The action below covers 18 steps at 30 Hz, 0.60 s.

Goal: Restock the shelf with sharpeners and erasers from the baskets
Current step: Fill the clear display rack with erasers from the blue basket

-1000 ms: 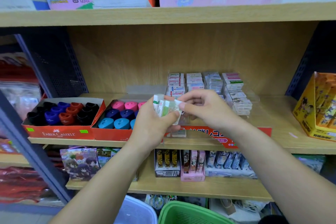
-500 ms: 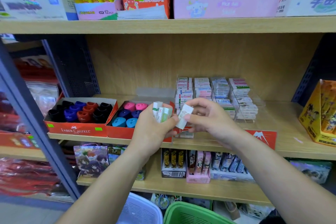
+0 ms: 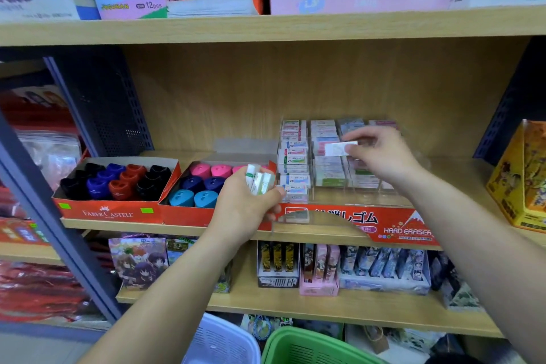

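While the right hand (image 3: 381,156) reaches into the centre-right of the frame, its fingers (image 3: 356,135) and thumb pinch a single white eraser (image 3: 339,148) by one end, holding it flat above the stacked rows of a clear eraser display (image 3: 298,156) on the middle shelf (image 3: 466,177). Whether the eraser touches the packs beneath it cannot be told. Lower and to the left, near the middle of the frame, the left hand (image 3: 245,210) is curled round a small bundle of erasers (image 3: 259,180), white with green bands, which stand up out of the top of the fist just in front of the display's left column. The display holds several columns of wrapped erasers behind a red front panel (image 3: 393,226) printed "HARD ERASER". Just left of it, two open red boxes stand side by side on the same shelf. The nearer box (image 3: 189,217) holds pink, dark blue and light blue sharpeners (image 3: 204,183), and the Faber-Castell box (image 3: 107,213) holds black, blue and red ones. A yellow carton (image 3: 523,177) stands at the right edge of the frame. The upper shelf (image 3: 295,27) carries boxes of pens, and the lower shelf (image 3: 295,304) carries small illustrated packs. At the bottom edge, a green basket (image 3: 310,349) shows beside a pale basket (image 3: 218,343) on its left.
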Motion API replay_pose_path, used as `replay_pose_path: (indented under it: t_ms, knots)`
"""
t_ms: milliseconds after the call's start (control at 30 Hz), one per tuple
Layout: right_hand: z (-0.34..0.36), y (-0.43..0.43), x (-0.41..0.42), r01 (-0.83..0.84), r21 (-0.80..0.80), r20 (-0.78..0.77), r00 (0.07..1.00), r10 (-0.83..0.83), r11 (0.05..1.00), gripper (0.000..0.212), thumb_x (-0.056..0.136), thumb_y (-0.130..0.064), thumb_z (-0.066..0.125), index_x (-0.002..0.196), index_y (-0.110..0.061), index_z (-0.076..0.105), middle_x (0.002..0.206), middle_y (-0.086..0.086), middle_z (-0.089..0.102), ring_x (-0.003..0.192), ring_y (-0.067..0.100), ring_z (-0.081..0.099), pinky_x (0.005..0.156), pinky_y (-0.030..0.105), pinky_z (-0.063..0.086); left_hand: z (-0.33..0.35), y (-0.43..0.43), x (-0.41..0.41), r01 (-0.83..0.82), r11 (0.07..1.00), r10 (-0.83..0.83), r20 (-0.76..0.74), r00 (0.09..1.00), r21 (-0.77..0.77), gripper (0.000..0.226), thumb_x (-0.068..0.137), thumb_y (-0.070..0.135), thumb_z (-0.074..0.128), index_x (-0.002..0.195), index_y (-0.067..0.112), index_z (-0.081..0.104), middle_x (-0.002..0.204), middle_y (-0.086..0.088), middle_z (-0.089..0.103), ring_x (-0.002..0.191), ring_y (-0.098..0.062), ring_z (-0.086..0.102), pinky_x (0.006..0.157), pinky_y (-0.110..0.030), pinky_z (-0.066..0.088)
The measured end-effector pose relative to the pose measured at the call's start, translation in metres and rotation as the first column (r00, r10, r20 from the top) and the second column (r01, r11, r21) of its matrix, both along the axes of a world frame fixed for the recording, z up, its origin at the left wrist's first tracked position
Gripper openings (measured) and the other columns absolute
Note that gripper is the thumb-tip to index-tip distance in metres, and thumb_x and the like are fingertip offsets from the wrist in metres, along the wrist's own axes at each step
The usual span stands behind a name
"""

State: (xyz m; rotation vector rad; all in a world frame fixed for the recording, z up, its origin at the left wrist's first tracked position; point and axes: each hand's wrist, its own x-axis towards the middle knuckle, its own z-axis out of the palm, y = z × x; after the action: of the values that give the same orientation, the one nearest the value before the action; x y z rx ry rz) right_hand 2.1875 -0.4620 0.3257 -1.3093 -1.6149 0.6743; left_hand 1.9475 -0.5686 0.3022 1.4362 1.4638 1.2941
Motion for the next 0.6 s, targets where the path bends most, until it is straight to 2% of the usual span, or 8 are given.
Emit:
replay_pose_path:
  t_ms: [33, 100, 167, 200, 300, 400, 500, 600]
  knots:
    - [0.001, 0.008, -0.002, 0.005, 0.039, 0.092, 0.996, -0.009, 0.999, 0.014, 0.092, -0.009, 0.071, 0.099, -0.018, 0.077, 0.091, -0.007, 0.071, 0.078, 0.009, 0.068, 0.078, 0.017, 0.055, 0.000, 0.002, 0.001, 0.008, 1.000, -0.008, 0.009, 1.000, -0.012, 0.018, 0.091, 0.011, 0.075, 0.101, 0.004, 0.063, 0.074, -0.010, 0.071, 0.064, -0.022, 0.069, 0.065, -0.042, 0.063]
    - [0.001, 0.022, -0.007, -0.023, 0.052, 0.246, 0.969, 0.010, 0.998, 0.009, 0.091, -0.012, 0.071, 0.097, -0.014, 0.078, 0.083, -0.017, 0.068, 0.073, -0.005, 0.063, 0.062, 0.002, 0.042, 0.000, 0.004, 0.002, 0.021, 0.999, -0.020, 0.026, 0.999, -0.034, 0.020, 0.089, 0.012, 0.077, 0.102, 0.005, 0.063, 0.076, -0.009, 0.072, 0.065, -0.021, 0.069, 0.067, -0.040, 0.064]
    - [-0.003, 0.032, -0.009, -0.069, 0.014, 0.336, 0.940, 0.061, 0.998, 0.007, 0.092, -0.014, 0.070, 0.096, -0.012, 0.076, 0.081, -0.026, 0.064, 0.070, -0.015, 0.060, 0.057, -0.001, 0.037, 0.000, 0.007, 0.002, 0.041, 0.998, -0.039, 0.039, 0.999, -0.049, 0.021, 0.089, 0.010, 0.076, 0.103, 0.003, 0.062, 0.078, -0.010, 0.071, 0.064, -0.020, 0.067, 0.067, -0.037, 0.064]
    - [-0.005, 0.035, -0.010, -0.079, 0.006, 0.368, 0.927, 0.072, 0.997, 0.006, 0.092, -0.014, 0.070, 0.095, -0.012, 0.076, 0.082, -0.025, 0.064, 0.073, -0.013, 0.061, 0.058, -0.001, 0.037, 0.000, 0.008, 0.001, 0.052, 0.997, -0.050, 0.043, 0.998, -0.053, 0.019, 0.090, 0.007, 0.074, 0.104, 0.001, 0.062, 0.079, -0.011, 0.070, 0.063, -0.019, 0.066, 0.066, -0.035, 0.063]
    - [-0.011, 0.040, -0.007, -0.079, 0.031, 0.417, 0.907, 0.059, 0.996, 0.009, 0.093, -0.015, 0.069, 0.089, -0.021, 0.073, 0.091, -0.010, 0.071, 0.087, 0.005, 0.065, 0.069, 0.012, 0.044, 0.000, 0.009, -0.001, 0.077, 0.995, -0.073, 0.060, 0.995, -0.057, 0.016, 0.094, 0.004, 0.069, 0.107, -0.001, 0.061, 0.085, -0.015, 0.070, 0.066, -0.015, 0.066, 0.066, -0.029, 0.062]
    - [-0.013, 0.040, -0.007, -0.119, -0.016, 0.440, 0.891, 0.114, 0.993, 0.012, 0.097, -0.018, 0.064, 0.093, -0.024, 0.073, 0.099, -0.011, 0.069, 0.095, 0.010, 0.063, 0.083, 0.026, 0.046, -0.001, 0.009, -0.001, 0.091, 0.994, -0.083, 0.105, 0.991, -0.065, 0.021, 0.093, 0.007, 0.070, 0.111, 0.003, 0.061, 0.097, -0.015, 0.073, 0.080, -0.018, 0.073, 0.072, -0.030, 0.063]
    - [-0.015, 0.036, -0.007, -0.118, -0.085, 0.524, 0.839, 0.145, 0.989, 0.020, 0.100, -0.027, 0.059, 0.100, -0.016, 0.077, 0.107, -0.009, 0.068, 0.101, 0.014, 0.063, 0.090, 0.029, 0.047, -0.003, 0.009, -0.002, 0.088, 0.994, -0.076, 0.157, 0.985, -0.070, 0.024, 0.092, 0.011, 0.073, 0.113, 0.009, 0.060, 0.102, -0.010, 0.074, 0.091, -0.021, 0.076, 0.076, -0.032, 0.064]
    - [-0.014, 0.026, -0.010, -0.079, 0.041, 0.579, 0.815, 0.041, 0.996, 0.024, 0.100, -0.031, 0.058, 0.108, -0.018, 0.077, 0.117, -0.003, 0.069, 0.104, 0.020, 0.064, 0.088, 0.032, 0.049, -0.006, 0.008, -0.003, 0.087, 0.994, -0.075, 0.175, 0.982, -0.063, 0.034, 0.092, 0.017, 0.075, 0.120, 0.009, 0.057, 0.098, -0.010, 0.076, 0.089, -0.019, 0.076, 0.077, -0.030, 0.063]
